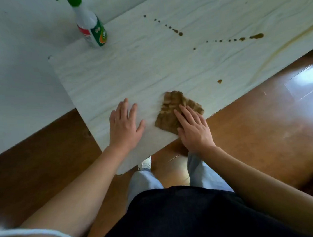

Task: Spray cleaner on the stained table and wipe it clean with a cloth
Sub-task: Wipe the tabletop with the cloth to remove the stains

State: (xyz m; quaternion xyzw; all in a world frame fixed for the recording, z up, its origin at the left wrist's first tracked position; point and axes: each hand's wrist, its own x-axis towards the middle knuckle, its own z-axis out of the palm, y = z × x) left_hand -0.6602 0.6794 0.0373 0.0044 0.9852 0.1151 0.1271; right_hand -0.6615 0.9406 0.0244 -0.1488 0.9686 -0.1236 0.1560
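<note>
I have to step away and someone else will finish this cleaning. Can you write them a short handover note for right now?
Left hand: flat on the table, open, holding nothing.
Right hand: pressed flat on the brown cloth near the table's front edge.
Spray bottle: upright at the far left corner, untouched.
Done: no wiped area can be confirmed.
Left: brown drip stains and a long smear to the right remain; spray, then wipe.

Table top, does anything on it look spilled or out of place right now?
Yes. Brown drops run in dotted lines across the white table, ending in a larger blot, with a long faint streak near the far right edge. The right hand presses a brown cloth flat, short of them.
</note>
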